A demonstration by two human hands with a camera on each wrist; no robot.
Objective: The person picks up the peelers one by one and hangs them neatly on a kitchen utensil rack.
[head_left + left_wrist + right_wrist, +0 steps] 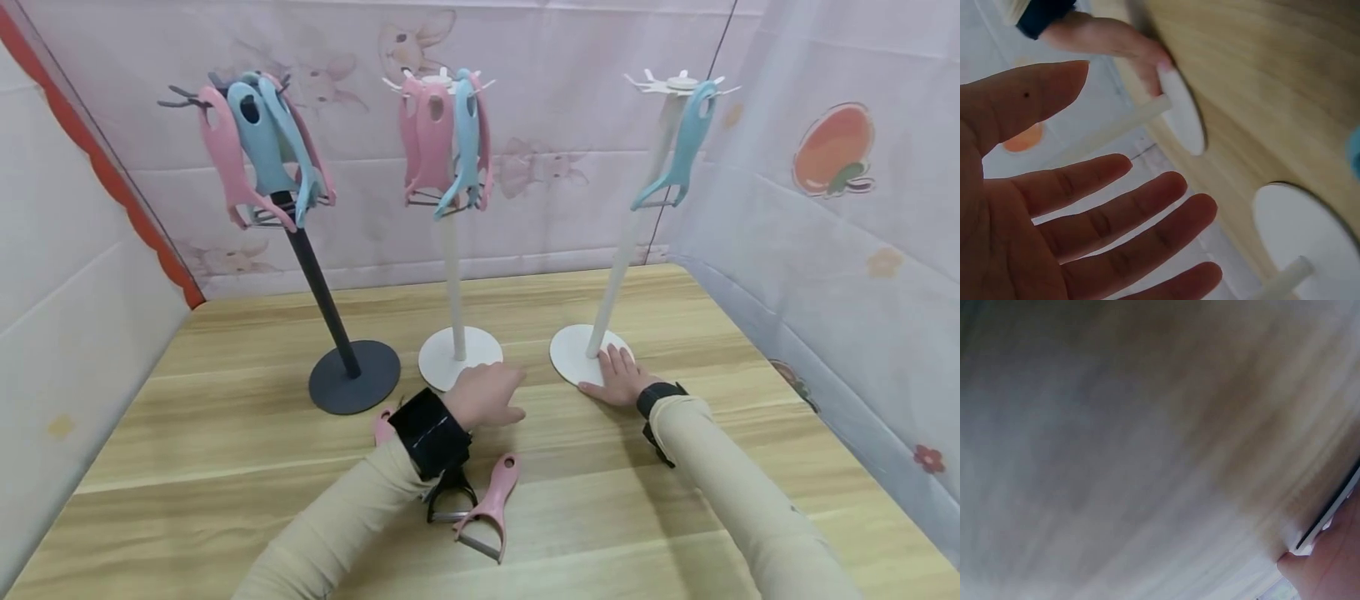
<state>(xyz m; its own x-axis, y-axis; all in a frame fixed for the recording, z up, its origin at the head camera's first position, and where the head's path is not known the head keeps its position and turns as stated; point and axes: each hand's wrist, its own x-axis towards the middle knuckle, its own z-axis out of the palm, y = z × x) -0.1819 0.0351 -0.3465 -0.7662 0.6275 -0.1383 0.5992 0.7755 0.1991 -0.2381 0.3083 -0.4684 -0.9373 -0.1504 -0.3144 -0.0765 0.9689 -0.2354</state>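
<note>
While the right hand [617,379] is lying flat with straight fingers on the round base of the right white stand [573,354], pressing it to the wooden table [225,433], the left hand [487,396] is hovering just in front of the middle white stand [459,354], fingers spread and relaxed, grasping nothing. A pink peeler [487,504] is lying on the table beside the left forearm. One blue peeler [678,150] is hanging from the right stand; pink and blue peelers are crowding the middle stand and the dark stand [352,375].
</note>
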